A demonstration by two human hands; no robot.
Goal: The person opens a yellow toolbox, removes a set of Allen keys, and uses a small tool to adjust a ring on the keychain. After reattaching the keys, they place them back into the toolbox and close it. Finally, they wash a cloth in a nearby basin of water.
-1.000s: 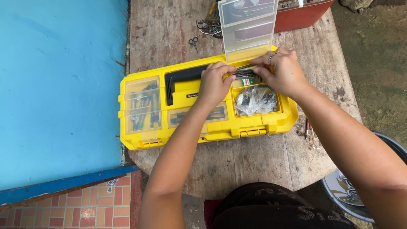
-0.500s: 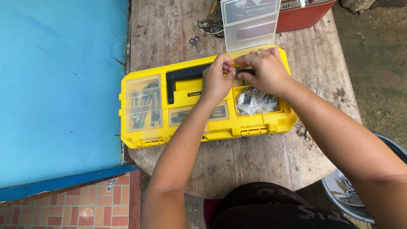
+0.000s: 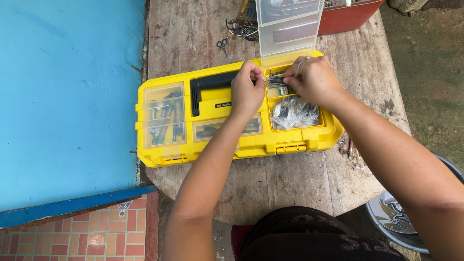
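Head view, looking down on a weathered wooden table (image 3: 290, 188). A yellow toolbox (image 3: 232, 145) lies across it with the clear lid (image 3: 288, 29) of its right-hand organiser compartment standing open.

Left hand (image 3: 247, 91): fingers pinched shut on one end of a small bundle of thin metal pieces (image 3: 275, 79); their exact kind is too small to tell. Right hand (image 3: 313, 79): fingertips closed on the other end of the same bundle. The bundle sits over the upper right compartment, just under the lid's hinge.

Against a second ago, both hands have shifted up toward the hinge and drawn closer; the crumpled clear plastic bag (image 3: 294, 113) in the compartment is now more exposed below them.

Small scissors (image 3: 223, 46) lie behind the box; a red box (image 3: 348, 14) stands at the far edge.
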